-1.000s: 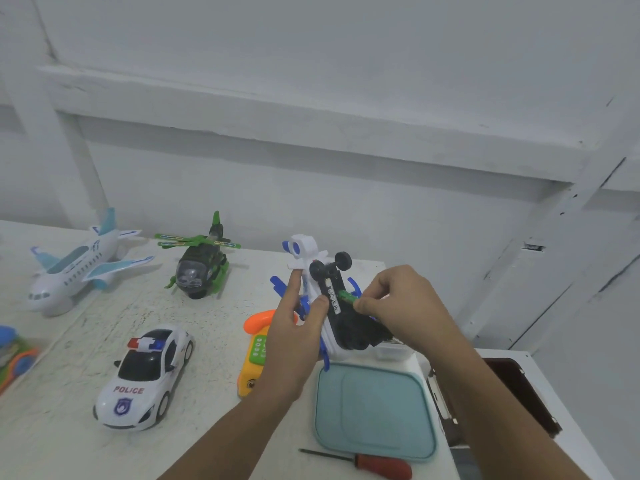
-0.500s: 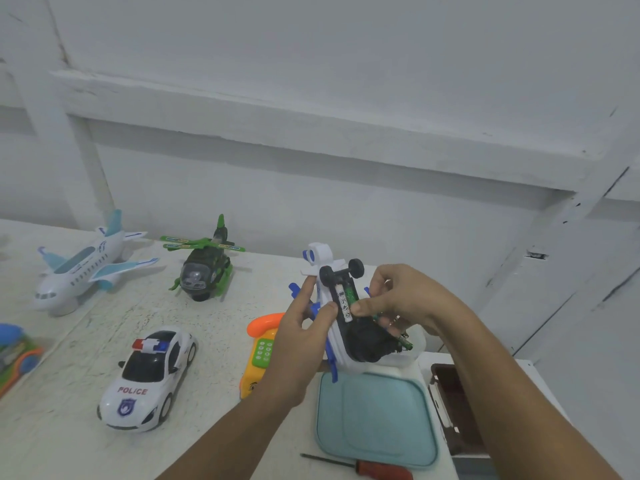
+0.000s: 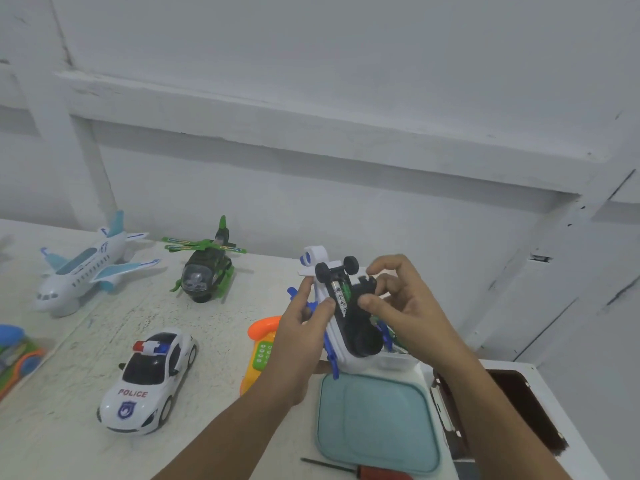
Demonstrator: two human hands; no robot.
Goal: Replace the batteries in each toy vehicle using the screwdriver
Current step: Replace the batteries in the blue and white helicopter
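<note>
- A white table (image 3: 86,341) is standing against a wall (image 3: 311,98), the screwdriver (image 3: 363,472) lying at its near edge by a teal lid (image 3: 374,420)
- The left hand (image 3: 301,337) is gripping the upturned toy (image 3: 356,341) above the lid, batteries (image 3: 341,294) showing in its bay
- The right hand (image 3: 405,303) is pinching a black piece (image 3: 367,284), probably the cover; misaligned, it could slip or dislodge a battery
- Behind, a police car (image 3: 149,379), helicopter (image 3: 204,275) and plane (image 3: 83,268) are waiting

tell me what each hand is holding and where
The left hand grips the upturned white-and-blue plastic toy helicopter by its side; the right hand pinches a black part at its open battery bay.
</note>
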